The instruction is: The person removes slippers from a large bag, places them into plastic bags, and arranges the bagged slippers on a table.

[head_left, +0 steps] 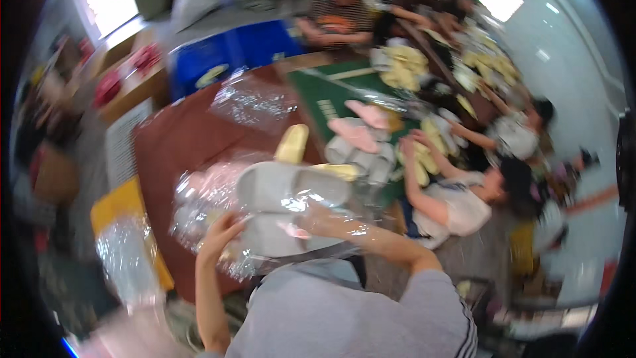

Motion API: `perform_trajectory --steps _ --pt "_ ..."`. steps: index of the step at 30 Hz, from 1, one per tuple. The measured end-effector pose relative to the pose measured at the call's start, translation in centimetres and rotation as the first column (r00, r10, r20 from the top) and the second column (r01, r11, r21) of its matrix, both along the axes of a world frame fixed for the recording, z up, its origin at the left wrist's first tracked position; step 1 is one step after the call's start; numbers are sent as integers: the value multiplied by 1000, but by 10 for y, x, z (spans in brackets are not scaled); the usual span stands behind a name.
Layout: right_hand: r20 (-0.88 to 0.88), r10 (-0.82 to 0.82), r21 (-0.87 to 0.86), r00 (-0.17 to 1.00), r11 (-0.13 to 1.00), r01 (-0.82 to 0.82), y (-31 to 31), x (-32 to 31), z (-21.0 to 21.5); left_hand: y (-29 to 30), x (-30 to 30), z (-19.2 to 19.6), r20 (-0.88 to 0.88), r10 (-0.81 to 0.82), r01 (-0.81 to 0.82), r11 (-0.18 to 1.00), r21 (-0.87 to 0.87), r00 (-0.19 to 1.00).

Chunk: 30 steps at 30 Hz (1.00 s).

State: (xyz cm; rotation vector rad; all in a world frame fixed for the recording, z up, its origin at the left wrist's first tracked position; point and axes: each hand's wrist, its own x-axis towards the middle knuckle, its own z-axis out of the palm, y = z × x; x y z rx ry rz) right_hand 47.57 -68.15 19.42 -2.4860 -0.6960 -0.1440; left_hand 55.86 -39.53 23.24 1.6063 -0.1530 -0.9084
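Observation:
A pair of light grey slippers [268,189] lies in front of me, with clear plastic film over part of it. My left hand [222,237] is at the left edge of the pair, its fingers and thumb closed on the clear plastic bag [248,262]. Over the right part of the slippers reaches my right hand [321,219]; glare and blur hide its fingertips. A small pink patch shows beside it, too blurred to name. Just beyond the grey pair stands a yellow slipper [292,144], with another yellow slipper [339,171] to its right.
Shiny plastic-wrapped items [205,192] lie left on the brown tabletop [175,136]. Loose clear bags [255,101] lie farther back. Pink slippers [358,134] and grey ones sit on the green mat [318,93]. A co-worker [457,202] sits close on the right; others work beyond. Blue bins [232,53] stand behind.

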Motion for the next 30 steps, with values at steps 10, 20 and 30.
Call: perform_trajectory --steps 10,20,30 --pt "31 -218 -37 976 975 219 -5 -2 29 -4 -7 -37 428 58 -63 998 -1 902" --pt "-36 -241 54 970 969 242 13 -3 51 -27 10 -37 558 170 -216 976 17 812" --pt "34 -96 213 995 973 86 -15 -9 54 20 31 -14 359 257 -255 965 -53 897"
